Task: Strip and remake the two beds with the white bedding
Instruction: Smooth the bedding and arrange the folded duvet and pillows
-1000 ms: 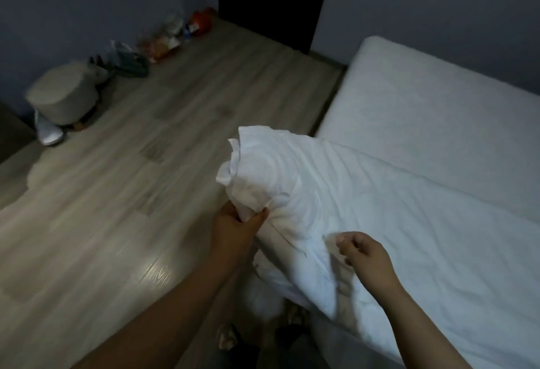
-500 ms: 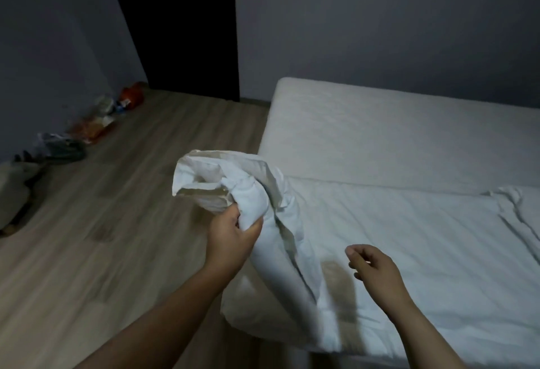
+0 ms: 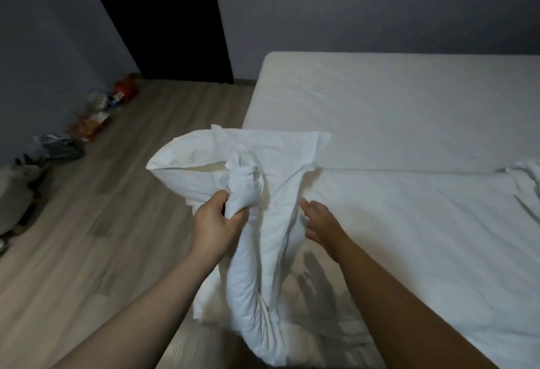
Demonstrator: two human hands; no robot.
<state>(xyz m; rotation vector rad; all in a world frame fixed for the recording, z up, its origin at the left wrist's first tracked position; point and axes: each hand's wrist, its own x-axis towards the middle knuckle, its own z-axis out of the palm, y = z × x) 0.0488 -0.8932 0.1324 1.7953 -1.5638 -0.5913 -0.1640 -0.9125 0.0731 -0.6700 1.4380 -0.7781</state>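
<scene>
My left hand (image 3: 214,222) grips a bunched corner of the white sheet (image 3: 271,164), lifted off the near bed's left end so the fabric hangs open like a pocket. Beside that raised fold, my right hand (image 3: 320,221) reaches in with straight fingers touching the cloth. The remainder of the sheet lies flat across the near bed (image 3: 423,237). Behind it the far bed (image 3: 394,111) shows a bare white mattress. More rumpled white bedding (image 3: 526,181) sits at the right edge.
Wooden floor (image 3: 117,222) stretches to the left. Small items (image 3: 96,117) line the grey wall, with a pale round object (image 3: 14,193) at the far left. A dark doorway (image 3: 163,18) opens behind the floor.
My left hand has raised and spread the sheet corner, opening it wider. My right hand has moved forward from hovering over the bed to touch the lifted fold.
</scene>
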